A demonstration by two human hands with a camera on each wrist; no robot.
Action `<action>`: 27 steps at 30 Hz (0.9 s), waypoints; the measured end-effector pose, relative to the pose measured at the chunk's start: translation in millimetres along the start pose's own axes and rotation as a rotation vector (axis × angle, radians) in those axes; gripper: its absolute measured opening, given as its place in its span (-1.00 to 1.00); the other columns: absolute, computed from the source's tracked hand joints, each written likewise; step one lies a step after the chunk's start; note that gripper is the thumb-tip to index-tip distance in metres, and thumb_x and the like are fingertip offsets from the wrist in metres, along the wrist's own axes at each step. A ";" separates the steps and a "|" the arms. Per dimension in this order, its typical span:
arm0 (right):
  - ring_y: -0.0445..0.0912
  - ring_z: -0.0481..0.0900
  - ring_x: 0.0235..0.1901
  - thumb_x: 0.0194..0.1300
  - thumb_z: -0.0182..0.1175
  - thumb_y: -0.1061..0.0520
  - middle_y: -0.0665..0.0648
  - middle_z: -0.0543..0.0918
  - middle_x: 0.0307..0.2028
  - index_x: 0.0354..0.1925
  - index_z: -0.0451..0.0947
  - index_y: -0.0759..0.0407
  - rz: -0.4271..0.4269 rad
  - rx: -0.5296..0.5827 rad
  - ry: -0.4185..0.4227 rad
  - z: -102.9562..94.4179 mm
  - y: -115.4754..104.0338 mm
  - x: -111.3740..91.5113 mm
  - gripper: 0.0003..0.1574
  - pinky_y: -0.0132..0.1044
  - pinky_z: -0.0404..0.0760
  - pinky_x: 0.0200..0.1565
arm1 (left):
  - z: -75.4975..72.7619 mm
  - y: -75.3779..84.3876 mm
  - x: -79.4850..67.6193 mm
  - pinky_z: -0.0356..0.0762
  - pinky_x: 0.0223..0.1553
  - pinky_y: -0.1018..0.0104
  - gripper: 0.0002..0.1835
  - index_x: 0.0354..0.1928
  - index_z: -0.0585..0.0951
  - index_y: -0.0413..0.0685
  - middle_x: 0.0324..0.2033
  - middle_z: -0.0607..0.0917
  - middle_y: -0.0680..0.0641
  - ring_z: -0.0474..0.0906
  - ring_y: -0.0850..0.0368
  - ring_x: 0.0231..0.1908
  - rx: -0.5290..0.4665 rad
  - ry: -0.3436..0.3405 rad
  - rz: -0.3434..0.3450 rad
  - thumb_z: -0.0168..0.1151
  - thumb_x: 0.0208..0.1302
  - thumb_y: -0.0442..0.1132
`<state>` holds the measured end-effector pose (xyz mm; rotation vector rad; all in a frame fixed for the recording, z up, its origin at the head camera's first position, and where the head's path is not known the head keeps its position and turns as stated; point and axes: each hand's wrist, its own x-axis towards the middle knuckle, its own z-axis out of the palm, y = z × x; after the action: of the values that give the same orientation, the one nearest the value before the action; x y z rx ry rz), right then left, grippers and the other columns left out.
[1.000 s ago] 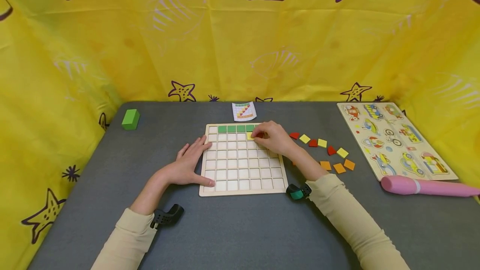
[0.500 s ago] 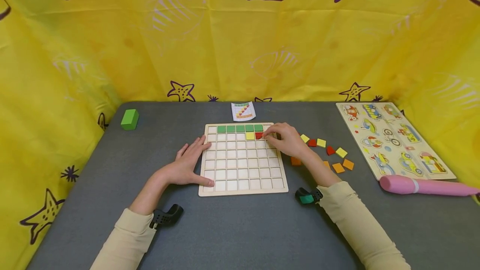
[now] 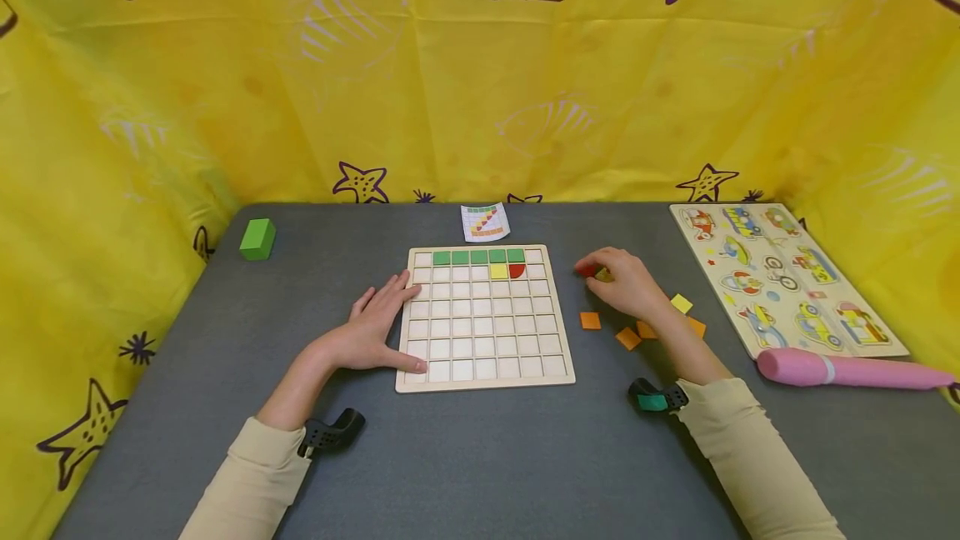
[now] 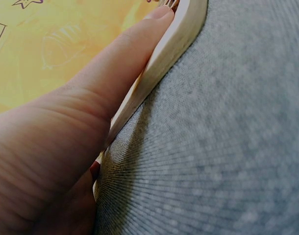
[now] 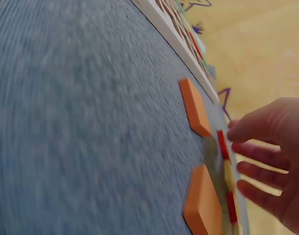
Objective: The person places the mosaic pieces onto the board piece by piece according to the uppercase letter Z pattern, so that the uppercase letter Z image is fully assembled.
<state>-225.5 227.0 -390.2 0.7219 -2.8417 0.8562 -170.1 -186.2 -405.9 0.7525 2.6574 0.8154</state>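
Yellow printed cloth (image 3: pixel 420 65) hung behind the gray table (image 3: pixel 450 473). Right of the wooden grid board (image 3: pixel 483 327), a red tile (image 3: pixel 588 271) lay at the nearer right hand's (image 3: pixel 628 283) slightly parted thumb and forefinger tips; grip and long axis couldn't be told. The left hand (image 3: pixel 375 327), fingers spread, rested on the board's left side, grasping nothing.

Between the grid board (image 3: pixel 483 326) and the right hand (image 3: pixel 624 283) runs bare table (image 3: pixel 567 286) (an orange tile (image 3: pixel 590 321) flanks its near end).
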 end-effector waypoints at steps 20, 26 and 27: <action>0.21 0.50 -0.11 0.24 0.25 0.32 0.34 0.65 -0.07 0.00 0.61 0.37 0.030 -0.070 0.009 2.2 8.6 -1.5 -0.67 0.09 0.41 -0.01 | 0.2 0.6 -0.7 -0.43 0.34 -0.22 0.25 0.51 0.03 -0.20 0.52 -0.20 -0.25 -0.35 -0.19 0.49 -0.012 -0.002 -0.010 0.48 -0.06 0.27; 0.09 0.51 -0.30 0.21 0.30 0.29 0.15 0.66 -0.37 -0.09 0.64 0.31 0.035 -0.070 0.023 3.7 4.1 2.3 -0.74 -0.02 0.41 -0.15 | 0.5 -0.6 0.6 -0.43 0.34 -0.22 0.26 0.51 0.01 -0.18 0.52 -0.21 -0.24 -0.36 -0.17 0.49 -0.003 -0.005 -0.013 0.47 -0.07 0.29; 0.08 0.51 -0.32 0.21 0.30 0.29 0.12 0.65 -0.40 -0.09 0.64 0.30 0.030 -0.067 0.021 3.8 3.1 2.7 -0.74 -0.03 0.42 -0.17 | 0.5 -0.9 0.8 -0.43 0.34 -0.21 0.26 0.51 0.01 -0.17 0.52 -0.22 -0.23 -0.36 -0.17 0.49 0.002 -0.006 -0.015 0.47 -0.07 0.30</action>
<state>-229.1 226.1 -394.4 0.6589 -2.8543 0.7634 -170.8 -186.2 -406.9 0.7333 2.6553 0.8056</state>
